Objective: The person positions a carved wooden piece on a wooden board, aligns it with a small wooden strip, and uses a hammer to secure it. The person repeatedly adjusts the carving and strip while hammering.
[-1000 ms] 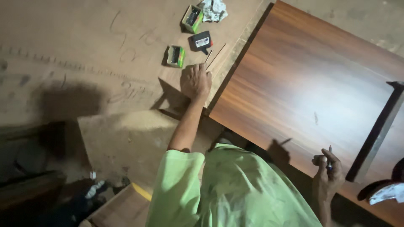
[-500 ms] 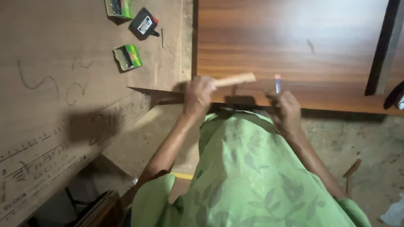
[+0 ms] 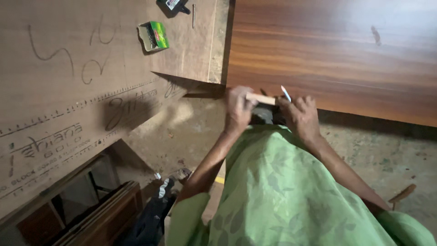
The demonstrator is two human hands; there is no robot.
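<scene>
Left hand (image 3: 238, 109): closed around one end of a pale wooden stick (image 3: 260, 98), fingers curled over it, knuckles toward the camera.
Right hand (image 3: 298, 115): closed on a thin white pencil-like marker (image 3: 285, 93), tip pointing up and away toward the panel edge; fingers bunched tight, none spread.
Wooden stick: lies crosswise between the two hands, held just in front of the person's chest, near the lower edge of the dark laminate panel (image 3: 332, 50). Whether it touches that edge I cannot tell; the hands hide the contact.
Laminate panel: glossy brown wood grain, fills the upper right; lies flat, its near edge running just beyond the hands.
Plywood sheet (image 3: 82, 77): pale, with chalk scribbles and printed edge marks; upper left, butted beside the laminate panel.
Loose items on plywood: a small green box (image 3: 154, 35), lid open; a black device (image 3: 172, 4) cut off by the top edge; a nail or pin (image 3: 193, 15) beside it. All well apart from the hands.
Floor (image 3: 391, 155): dusty concrete, below and to the right of the panel.
Clothing: green patterned sleeve (image 3: 291, 200) covers much of the lower view.
Step in hand (judgement): stick and marker brought together, reads as marking or measuring at the stick.
Next move calls for (judgement): left hand steadying the stick firmly while the marker tip meets one exact spot; a slip would misplace the mark.
</scene>
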